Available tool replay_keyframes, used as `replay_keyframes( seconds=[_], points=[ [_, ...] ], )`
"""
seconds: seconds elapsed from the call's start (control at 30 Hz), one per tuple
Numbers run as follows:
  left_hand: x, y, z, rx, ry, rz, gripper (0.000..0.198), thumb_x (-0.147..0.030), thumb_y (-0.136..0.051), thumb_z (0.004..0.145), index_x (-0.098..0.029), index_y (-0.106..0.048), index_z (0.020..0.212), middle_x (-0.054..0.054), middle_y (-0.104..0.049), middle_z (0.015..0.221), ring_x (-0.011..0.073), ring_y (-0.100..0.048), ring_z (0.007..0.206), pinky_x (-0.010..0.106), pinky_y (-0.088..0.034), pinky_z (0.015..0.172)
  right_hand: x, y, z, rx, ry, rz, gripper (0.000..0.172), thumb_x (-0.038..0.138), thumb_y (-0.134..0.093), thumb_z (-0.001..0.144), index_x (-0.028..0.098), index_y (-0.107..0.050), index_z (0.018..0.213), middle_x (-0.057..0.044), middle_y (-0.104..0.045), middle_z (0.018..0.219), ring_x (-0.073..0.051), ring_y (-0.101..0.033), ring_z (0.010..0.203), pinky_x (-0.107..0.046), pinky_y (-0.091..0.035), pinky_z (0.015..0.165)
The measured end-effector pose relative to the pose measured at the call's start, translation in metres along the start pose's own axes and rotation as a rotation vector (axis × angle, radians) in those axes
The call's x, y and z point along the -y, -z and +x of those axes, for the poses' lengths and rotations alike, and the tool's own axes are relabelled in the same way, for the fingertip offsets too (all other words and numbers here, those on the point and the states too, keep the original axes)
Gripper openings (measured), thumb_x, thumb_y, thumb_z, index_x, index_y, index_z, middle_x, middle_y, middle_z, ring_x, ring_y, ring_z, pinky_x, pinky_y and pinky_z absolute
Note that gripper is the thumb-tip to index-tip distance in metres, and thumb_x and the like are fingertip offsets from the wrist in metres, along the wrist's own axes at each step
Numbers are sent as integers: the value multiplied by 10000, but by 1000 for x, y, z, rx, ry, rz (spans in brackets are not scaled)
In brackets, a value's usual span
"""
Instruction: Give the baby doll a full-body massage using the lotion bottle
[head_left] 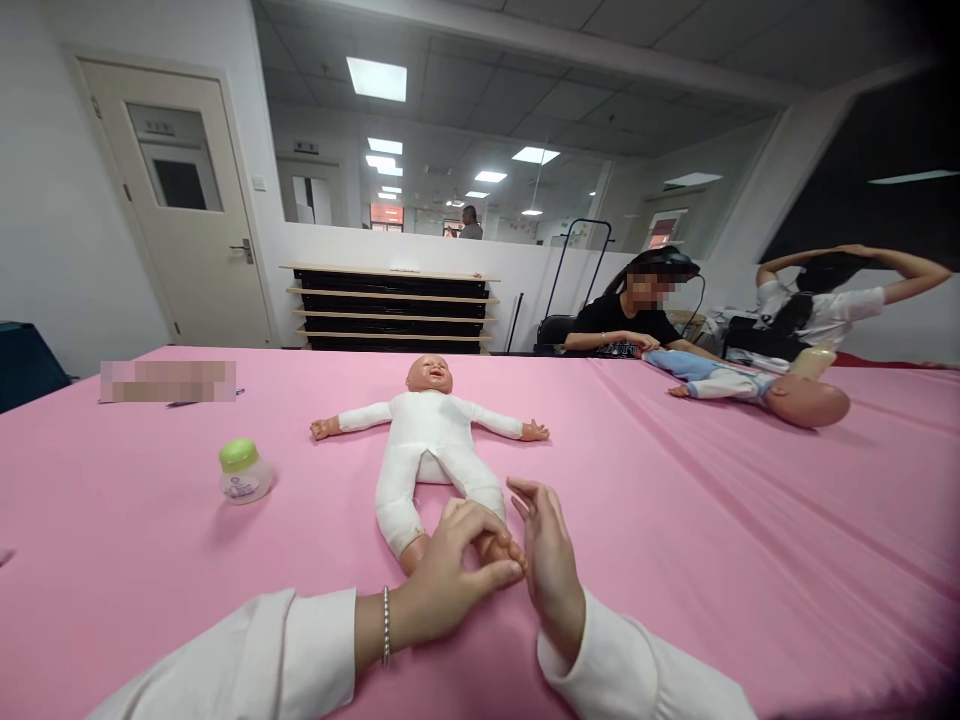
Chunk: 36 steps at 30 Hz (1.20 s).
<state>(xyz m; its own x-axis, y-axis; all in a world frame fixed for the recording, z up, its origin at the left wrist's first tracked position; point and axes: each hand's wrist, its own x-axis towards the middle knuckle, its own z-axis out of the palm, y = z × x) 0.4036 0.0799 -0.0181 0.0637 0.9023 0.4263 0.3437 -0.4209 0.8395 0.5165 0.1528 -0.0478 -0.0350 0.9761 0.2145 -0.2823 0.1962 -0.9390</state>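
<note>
Doll [431,440] lies face-up, limbs spread, on the pink table [675,520], so its feet face the wearer, whose left hand [450,580] pinches one foot while the right hand [551,565] stands open-fingered beside it.

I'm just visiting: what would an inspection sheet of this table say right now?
Surface: pink tablecloth, smooth.
Things in hand: baby doll in a white suit, on its back, arms spread.
Clutter: small bottle with green cap, upright, left of the doll; pen near the far left edge.
Hands: left hand closed around the doll's foot; right hand open, palm against it.
Cables: nothing seen on the table.
Surroundings: two other people at the far right with a second doll; shelves, door, office window behind.
</note>
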Motion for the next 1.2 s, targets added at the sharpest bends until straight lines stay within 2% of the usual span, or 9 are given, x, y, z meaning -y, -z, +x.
replay_keyframes(
  seconds=[0.07, 0.27, 0.47, 0.63, 0.73, 0.87, 0.93, 1.03, 1.2],
  points=[
    [-1, -2, -4, 93, -95, 146, 136, -272, -657, 743, -193, -585, 826, 22, -589, 907, 190, -460, 933, 320, -372, 841, -8, 9, 24, -108, -198, 60, 170, 350, -450, 821, 192, -504, 852, -25, -538, 984, -143, -504, 1035, -334, -364, 977],
    [15, -14, -17, 202, -226, 512, 155, -324, -615, 782, -205, -601, 880, 36, -611, 923, 215, -473, 943, 367, -372, 818, -27, 9, 73, 30, -501, 221, 99, 199, -506, 767, 167, -533, 856, -64, -573, 1003, -140, -562, 962, -285, -448, 891],
    [35, -28, -17, 254, -258, 635, 135, -345, -585, 791, -230, -605, 858, 76, -615, 893, 267, -512, 942, 405, -395, 786, -43, -17, 110, 0, -521, 239, 101, 161, -492, 786, 161, -544, 873, -73, -568, 1030, -114, -562, 958, -291, -404, 963],
    [14, -16, -17, 271, -225, 561, 378, -441, -627, 732, -228, -567, 1038, 100, -585, 1097, 316, -478, 1058, 497, -308, 939, -56, -19, 127, -10, -472, 352, 133, 115, -451, 789, 160, -537, 880, -67, -579, 1034, -112, -564, 988, -281, -377, 997],
    [3, 15, -11, 141, -96, 402, 386, -391, -543, 809, -241, -495, 1162, 86, -497, 1247, 305, -390, 1183, 507, -228, 1008, -58, -14, 120, -14, -493, 398, 153, 130, -440, 800, 162, -539, 913, -67, -563, 1098, -119, -543, 1045, -284, -360, 1017],
    [24, 55, -1, -480, 369, 37, 415, -346, -419, 868, -218, -346, 1256, 103, -312, 1371, 251, -256, 1287, 430, -189, 1062, -52, -14, 93, -23, -577, 425, 145, 185, -440, 811, 164, -547, 907, -69, -563, 1127, -126, -527, 1080, -275, -375, 1004],
    [44, 64, 0, -625, 566, -45, 553, -334, -531, 798, -198, -289, 1276, 121, -232, 1402, 263, -149, 1326, 415, -141, 1079, -47, -16, 78, 72, -635, 416, 172, 231, -445, 815, 160, -559, 922, -65, -586, 1098, -144, -548, 1048, -291, -395, 984],
    [63, 62, -1, -572, 640, -213, 588, -331, -571, 767, -183, -278, 1254, 140, -268, 1377, 266, -236, 1297, 391, -223, 1053, -40, -19, 65, 271, -698, 388, 273, 304, -416, 838, 152, -565, 1009, -72, -610, 1063, -172, -585, 980, -326, -418, 945],
    [57, 56, 5, -485, 618, -401, 548, -222, -603, 736, -189, -319, 1203, 129, -411, 1295, 253, -425, 1175, 362, -370, 949, -30, -21, 71, 311, -784, 338, 416, 328, -243, 911, 84, -572, 984, -125, -625, 1004, -175, -608, 937, -318, -436, 905]
  ],
)
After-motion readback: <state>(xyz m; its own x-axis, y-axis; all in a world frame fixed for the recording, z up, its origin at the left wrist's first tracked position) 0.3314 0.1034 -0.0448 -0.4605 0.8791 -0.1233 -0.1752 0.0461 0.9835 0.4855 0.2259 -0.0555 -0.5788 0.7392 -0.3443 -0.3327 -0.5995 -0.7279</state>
